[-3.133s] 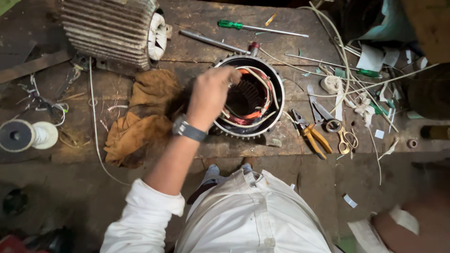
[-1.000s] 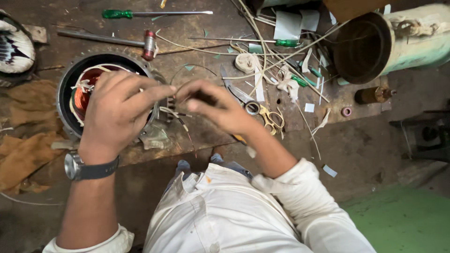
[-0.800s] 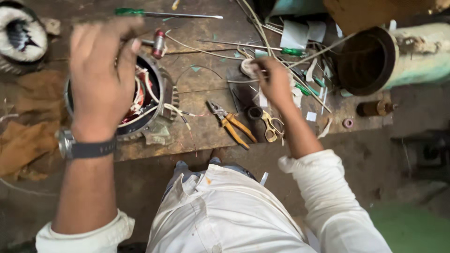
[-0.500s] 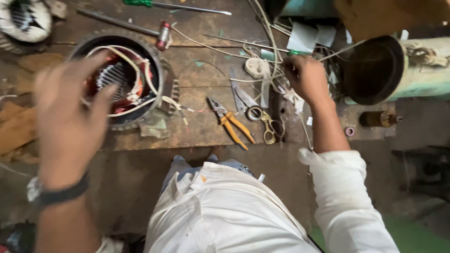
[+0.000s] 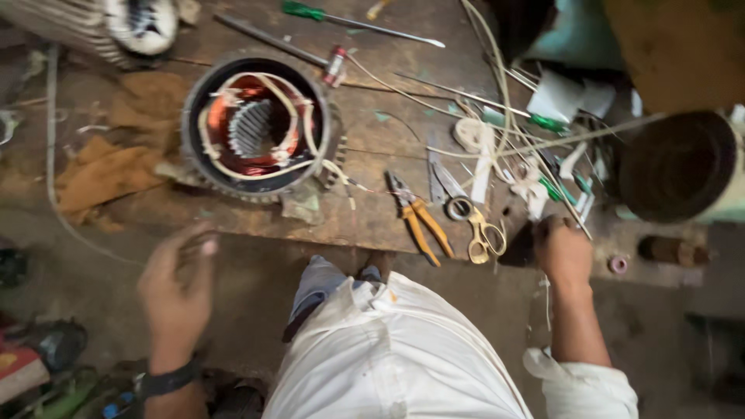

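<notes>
Lowered, the open left hand (image 5: 177,283) hangs below the stator (image 5: 256,128); right hand's (image 5: 563,250) grip unclear.

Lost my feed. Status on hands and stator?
Left hand empty, off the bench. Right hand among wires, grip unclear. Stator untouched; pliers and scissors between.
</notes>
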Tool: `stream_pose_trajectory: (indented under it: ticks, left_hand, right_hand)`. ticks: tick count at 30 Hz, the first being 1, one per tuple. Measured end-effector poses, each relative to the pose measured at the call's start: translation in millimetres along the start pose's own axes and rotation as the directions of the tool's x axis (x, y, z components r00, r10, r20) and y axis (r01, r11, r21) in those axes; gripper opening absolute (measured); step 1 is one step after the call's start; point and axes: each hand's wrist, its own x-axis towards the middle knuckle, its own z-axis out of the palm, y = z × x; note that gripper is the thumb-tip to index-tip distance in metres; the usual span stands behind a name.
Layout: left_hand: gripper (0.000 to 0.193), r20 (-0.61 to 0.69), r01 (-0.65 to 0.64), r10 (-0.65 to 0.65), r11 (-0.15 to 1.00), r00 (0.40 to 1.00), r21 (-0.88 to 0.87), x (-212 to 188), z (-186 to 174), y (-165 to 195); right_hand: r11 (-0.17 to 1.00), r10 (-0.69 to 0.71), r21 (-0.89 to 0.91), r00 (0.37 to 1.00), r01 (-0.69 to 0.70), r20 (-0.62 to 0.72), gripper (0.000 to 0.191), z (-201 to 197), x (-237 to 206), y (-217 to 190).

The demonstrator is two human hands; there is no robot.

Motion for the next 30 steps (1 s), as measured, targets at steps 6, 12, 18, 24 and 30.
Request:
stream_pose_trajectory:
  ticks: [6, 12, 18, 24, 30]
  left_hand:
    - [0.019, -0.002, -0.108, 0.108, 0.994, 0.994, -0.030, 25, 15, 50]
    - [0.017, 0.084, -0.201, 0.208, 0.976, 0.975, -0.084, 18, 22, 76]
    - [0.017, 0.051, -0.046, 0.050, 0.997, 0.997, -0.064, 1, -10, 63]
    - [0.017, -0.082, 0.033, -0.037, 0.998, 0.996, -0.045, 7, -52, 38]
    - [0.035, -0.158, -0.342, 0.354, 0.934, 0.922, 0.102, 68, -68, 44]
  right_hand:
    - [0.877, -0.313, 0.259, 0.891, 0.404, -0.330, 0.023, -48, 60, -79]
    - [0.821, -0.483, 0.160, 0.817, 0.548, -0.317, 0.030, -38, 126, -177]
    - [0.861, -0.509, -0.122, 0.832, 0.494, -0.220, 0.030, -17, 154, -224]
    - [0.720, -0.354, 0.066, 0.447, 0.691, -0.821, 0.035, -81, 168, -214]
    - [0.614, -0.336, 0.389, 0.674, 0.687, -0.658, 0.012, -180, 78, -242]
